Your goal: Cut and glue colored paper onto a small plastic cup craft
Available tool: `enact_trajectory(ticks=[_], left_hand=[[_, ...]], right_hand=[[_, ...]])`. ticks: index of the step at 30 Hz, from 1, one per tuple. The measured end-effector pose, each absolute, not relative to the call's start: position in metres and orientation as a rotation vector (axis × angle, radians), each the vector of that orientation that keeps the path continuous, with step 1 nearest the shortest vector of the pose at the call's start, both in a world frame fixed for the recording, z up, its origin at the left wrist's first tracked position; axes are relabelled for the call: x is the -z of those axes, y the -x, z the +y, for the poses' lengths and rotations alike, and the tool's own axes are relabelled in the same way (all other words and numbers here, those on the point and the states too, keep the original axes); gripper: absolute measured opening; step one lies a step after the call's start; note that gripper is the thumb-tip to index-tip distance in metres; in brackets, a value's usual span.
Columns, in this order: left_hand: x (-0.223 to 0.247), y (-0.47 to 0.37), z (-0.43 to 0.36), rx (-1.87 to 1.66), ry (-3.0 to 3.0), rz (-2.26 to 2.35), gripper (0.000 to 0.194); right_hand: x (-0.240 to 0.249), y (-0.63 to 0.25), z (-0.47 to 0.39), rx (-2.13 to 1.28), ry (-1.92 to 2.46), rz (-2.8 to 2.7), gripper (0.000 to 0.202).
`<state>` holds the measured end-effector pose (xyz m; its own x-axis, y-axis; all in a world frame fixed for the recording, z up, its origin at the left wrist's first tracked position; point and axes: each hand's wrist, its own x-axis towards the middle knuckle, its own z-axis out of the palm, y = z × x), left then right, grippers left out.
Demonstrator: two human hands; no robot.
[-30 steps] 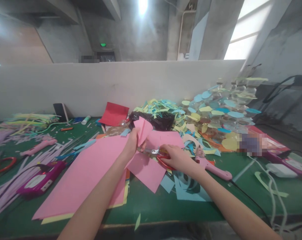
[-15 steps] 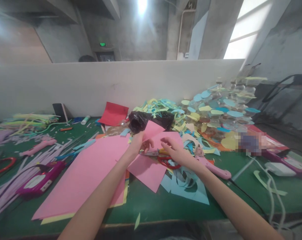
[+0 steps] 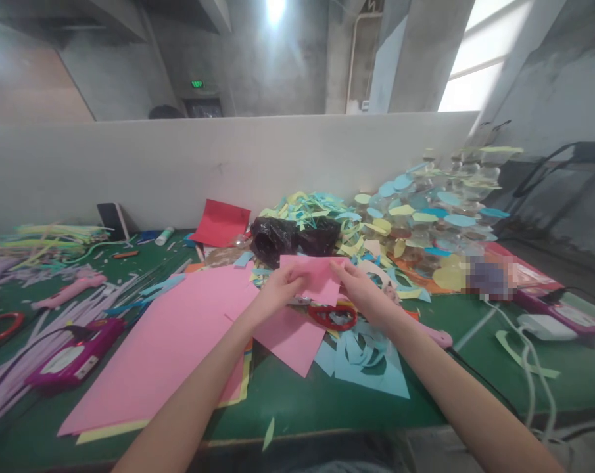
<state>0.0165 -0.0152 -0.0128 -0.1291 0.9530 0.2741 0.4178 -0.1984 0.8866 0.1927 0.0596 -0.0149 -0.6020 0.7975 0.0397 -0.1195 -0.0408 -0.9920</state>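
Both hands hold one small piece of pink paper (image 3: 321, 284) in front of me. My left hand (image 3: 281, 286) pinches its left side, and my right hand (image 3: 357, 282) grips its upper right corner. Just below it lie scissors with red handles (image 3: 334, 318), their blades mostly hidden by the paper. Another pink sheet (image 3: 293, 341) rests on the table beneath the scissors. Left of my left hand spreads a stack of large pink paper sheets (image 3: 169, 341) with yellow edges showing. Cut blue paper (image 3: 371, 368) lies below my right hand.
Paper scraps (image 3: 311, 209) pile on a black plastic bag (image 3: 275, 240) at the back. Plastic bottles (image 3: 425, 230) with paper discs stand at right. A pink glue gun (image 3: 438, 337) lies partly behind my right forearm. A purple device (image 3: 75, 355) and cables are on the green table (image 3: 258, 420).
Both hands have closed on the small pink paper and spread it flatter between them. The paper now hangs lower, over the scissors. My right hand was open before.
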Motion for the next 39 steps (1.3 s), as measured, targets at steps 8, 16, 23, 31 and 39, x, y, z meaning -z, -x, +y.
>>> enact_trajectory(ticks=[8, 16, 23, 31, 39], left_hand=[[0.019, -0.02, -0.009, -1.349, -1.67, 1.666, 0.04], [0.04, -0.022, 0.007, -0.899, -2.291, 1.773, 0.029], [0.05, -0.029, 0.009, -0.825, -2.36, 1.821, 0.039], [0.049, -0.021, 0.018, -0.964, -2.208, 1.815, 0.034], [0.047, -0.026, 0.013, -0.976, -2.206, 1.824, 0.029]], right_hand=[[0.011, -0.202, 0.07, -1.564, 0.721, -1.269, 0.039], [0.011, -0.206, 0.084, -1.415, 0.591, -1.08, 0.035], [0.007, -0.2, 0.075, -1.433, 0.604, -1.073, 0.03], [0.012, -0.201, 0.078, -1.466, 0.6, -1.048, 0.035], [0.019, -0.2, 0.083, -1.434, 0.631, -1.081, 0.034]])
